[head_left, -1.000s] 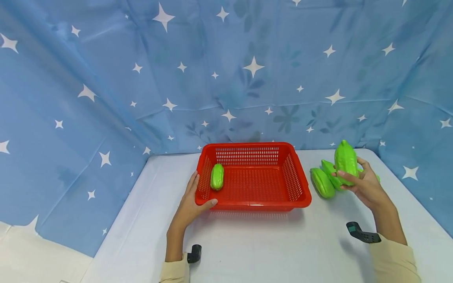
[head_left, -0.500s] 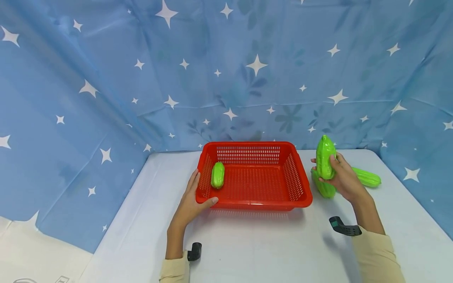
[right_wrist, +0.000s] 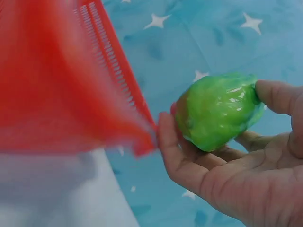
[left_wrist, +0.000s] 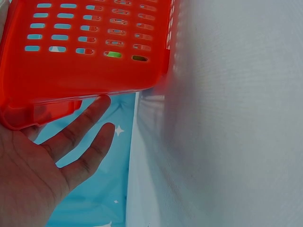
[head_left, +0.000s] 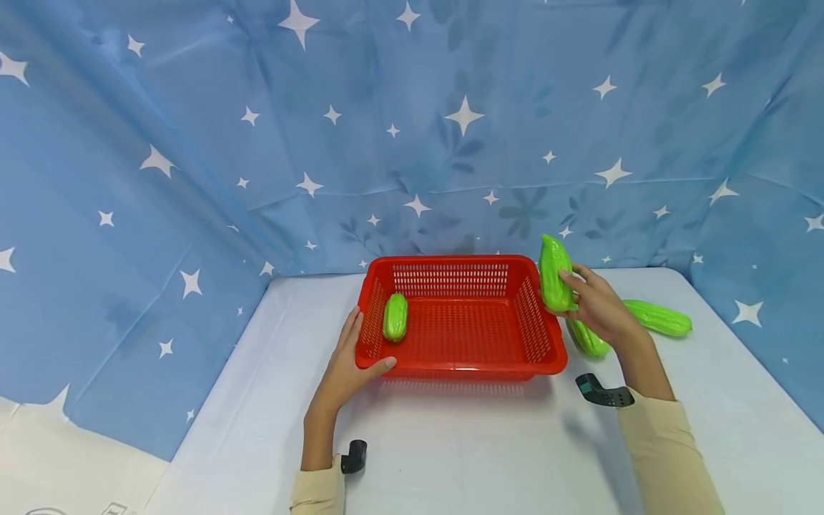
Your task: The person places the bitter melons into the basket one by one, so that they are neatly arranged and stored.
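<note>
My right hand (head_left: 595, 304) holds a bright green, ridged gourd (head_left: 555, 275) with a pointed tip. The gourd stands upright over the right rim of a red slotted basket (head_left: 460, 368). In the right wrist view, thumb and fingers close round the gourd (right_wrist: 220, 111), the fingertips right at the basket's corner. My left hand (head_left: 344, 372) rests on the basket's front left corner, its thumb along the front rim. Its other fingers extend along the outer left side; the left wrist view shows them straight and spread. Inside the basket, another green gourd (head_left: 395, 317) lies near the left wall.
To the basket's right, a green gourd (head_left: 589, 340) lies partly hidden behind my right hand. Further right lies another gourd (head_left: 663, 319). The white table (head_left: 463, 450) carries all of this, and a blue starred cloth (head_left: 386, 164) hangs behind its back edge.
My right hand has carried its gourd leftward, from above the gourds on the right to the basket's right rim. The left hand and basket have kept their place.
</note>
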The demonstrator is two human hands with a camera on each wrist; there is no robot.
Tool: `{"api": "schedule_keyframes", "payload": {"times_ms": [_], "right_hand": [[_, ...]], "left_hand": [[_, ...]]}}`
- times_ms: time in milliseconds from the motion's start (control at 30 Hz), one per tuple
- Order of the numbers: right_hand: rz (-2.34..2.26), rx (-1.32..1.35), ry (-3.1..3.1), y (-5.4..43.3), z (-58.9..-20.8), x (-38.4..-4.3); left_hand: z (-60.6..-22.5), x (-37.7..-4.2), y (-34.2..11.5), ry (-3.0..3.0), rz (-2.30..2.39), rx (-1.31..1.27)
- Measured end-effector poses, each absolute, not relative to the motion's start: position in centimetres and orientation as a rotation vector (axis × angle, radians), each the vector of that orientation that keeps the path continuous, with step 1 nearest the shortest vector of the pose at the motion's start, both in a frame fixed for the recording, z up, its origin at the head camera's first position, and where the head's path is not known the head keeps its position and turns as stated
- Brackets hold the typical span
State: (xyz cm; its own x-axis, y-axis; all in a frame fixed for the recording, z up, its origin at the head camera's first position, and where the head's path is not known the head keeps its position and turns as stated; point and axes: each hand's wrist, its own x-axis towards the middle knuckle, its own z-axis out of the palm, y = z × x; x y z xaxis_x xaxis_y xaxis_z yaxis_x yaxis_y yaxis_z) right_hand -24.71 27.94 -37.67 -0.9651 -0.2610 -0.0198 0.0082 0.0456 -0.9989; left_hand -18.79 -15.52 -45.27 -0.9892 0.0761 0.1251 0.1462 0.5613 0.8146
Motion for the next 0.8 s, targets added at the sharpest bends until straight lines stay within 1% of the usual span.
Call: {"api": "schedule_keyframes", "payload": {"times_ms": [367,567,800], "right_hand": [[-1.773,-0.265,2.118,24.0,-35.4,-26.5],[-1.65,-0.286,2.083,21.8,-35.3,-27.7],[-1.474,-0.22,2.133,19.1,-35.6,-28.9]], "left_hand": [[-45.2,-18.9,-15.4,-2.696,-1.436,-0.192],[-45.1,-18.9,-15.3,-2.704,-1.439,-0.186],[-45.2,-18.7,-15.3,-2.698,-1.446,-0.175]]}}
